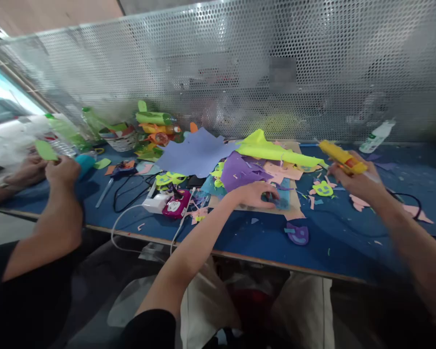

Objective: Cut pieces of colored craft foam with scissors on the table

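My right hand is wrapped round a yellow hot glue gun, lifted over the right part of the table with its nozzle towards the upper left. My left hand is low over a pale blue sheet, fingers curved and thumb apart; I make out nothing held in it. Just behind it lies purple foam sheet. A purple cut-out piece with light patches lies near the front edge. Between my hands is a yellow-green cut-out with blue spots.
Large blue-violet and yellow-green sheets lie behind. Left of me are a pink power adapter and cables. A white bottle leans by the perforated metal panel. At far left, a co-worker's hands hold a green piece.
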### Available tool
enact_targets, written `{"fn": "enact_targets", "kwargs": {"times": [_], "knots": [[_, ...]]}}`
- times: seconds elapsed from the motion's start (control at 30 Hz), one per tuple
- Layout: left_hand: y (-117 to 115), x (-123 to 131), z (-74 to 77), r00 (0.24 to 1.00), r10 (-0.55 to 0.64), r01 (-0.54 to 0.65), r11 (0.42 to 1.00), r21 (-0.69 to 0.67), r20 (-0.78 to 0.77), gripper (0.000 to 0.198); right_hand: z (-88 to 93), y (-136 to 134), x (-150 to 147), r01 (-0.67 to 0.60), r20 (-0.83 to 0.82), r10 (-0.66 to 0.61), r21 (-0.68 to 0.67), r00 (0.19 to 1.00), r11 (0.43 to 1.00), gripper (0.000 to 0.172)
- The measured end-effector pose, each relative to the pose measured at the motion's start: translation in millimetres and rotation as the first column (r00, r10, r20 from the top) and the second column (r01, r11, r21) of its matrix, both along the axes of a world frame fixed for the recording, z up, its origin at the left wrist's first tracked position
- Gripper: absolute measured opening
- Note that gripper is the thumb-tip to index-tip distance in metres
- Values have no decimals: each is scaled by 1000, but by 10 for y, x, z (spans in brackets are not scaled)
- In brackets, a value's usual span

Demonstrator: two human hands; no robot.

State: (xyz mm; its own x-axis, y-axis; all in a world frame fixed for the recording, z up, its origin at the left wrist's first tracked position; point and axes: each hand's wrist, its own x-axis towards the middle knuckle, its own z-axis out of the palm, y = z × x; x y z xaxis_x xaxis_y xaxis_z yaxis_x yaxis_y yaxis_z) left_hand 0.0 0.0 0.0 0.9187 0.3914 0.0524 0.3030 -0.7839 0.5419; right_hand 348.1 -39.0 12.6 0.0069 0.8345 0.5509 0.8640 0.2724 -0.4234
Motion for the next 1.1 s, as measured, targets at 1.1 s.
{"fn": "enact_targets", "kwargs": {"times": [1.1], "knots": [[-301,3,438,990,136,-109,919,379,-45,22,-365,-323,-1226,-384,32,382,94,923,919,14]]}}
